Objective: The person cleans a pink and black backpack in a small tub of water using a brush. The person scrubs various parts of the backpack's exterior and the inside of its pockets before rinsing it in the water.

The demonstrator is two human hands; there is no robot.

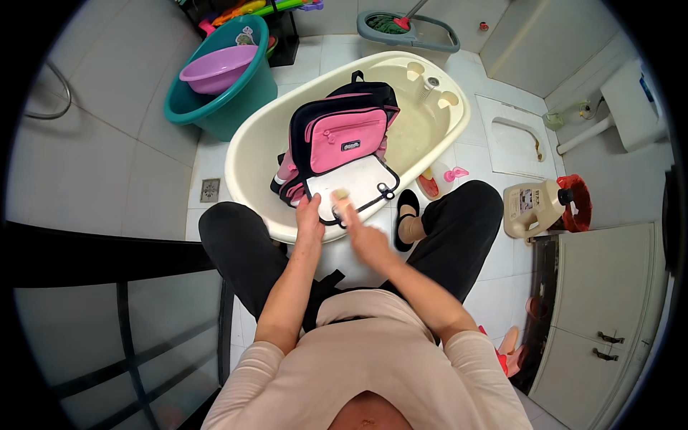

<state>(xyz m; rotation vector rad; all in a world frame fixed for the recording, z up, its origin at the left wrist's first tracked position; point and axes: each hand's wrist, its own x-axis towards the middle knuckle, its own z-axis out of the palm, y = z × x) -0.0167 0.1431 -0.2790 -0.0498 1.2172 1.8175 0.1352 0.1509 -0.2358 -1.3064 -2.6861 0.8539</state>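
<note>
A pink and navy backpack (349, 137) lies in a cream plastic bathtub (251, 132), its white-lined flap (344, 183) folded down toward me over the near rim. My left hand (309, 217) is closed on the flap's near left edge. My right hand (369, 242) grips a small pale scrub brush (340, 195), whose head rests at the white lining; motion smears the brush and fingers a little. Black trim and a buckle run along the flap's right edge.
Far left stands a teal tub (226, 118) with a purple basin (218, 68) inside. A mop bucket (430, 46) is behind the bathtub. To the right are a squat toilet (512, 161), a beige jug (527, 208), a red bin (579, 208) and a cabinet (602, 287).
</note>
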